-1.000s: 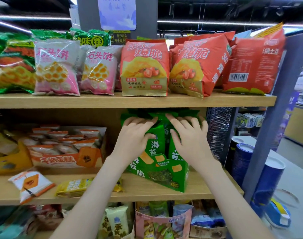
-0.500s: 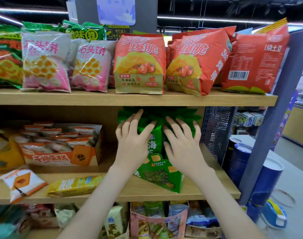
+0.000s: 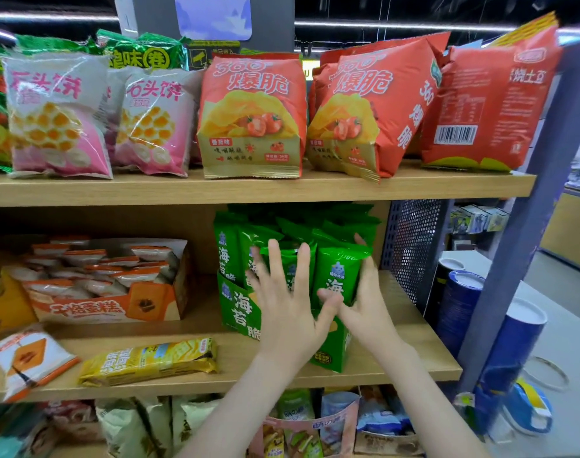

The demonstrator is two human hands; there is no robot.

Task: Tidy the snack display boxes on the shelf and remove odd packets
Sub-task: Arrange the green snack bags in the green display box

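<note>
The green cardboard display box [image 3: 239, 312] stands at the right end of the middle wooden shelf [image 3: 397, 368], full of upright green foil packets [image 3: 338, 276]. An orange display box [image 3: 116, 305] sits well to its left. Both hands are spread. The left hand [image 3: 288, 312] lies flat on the packet fronts. The right hand [image 3: 364, 309], blurred, flanks the rightmost packet. A yellow loose packet [image 3: 149, 360] lies near the shelf's front edge.
</note>
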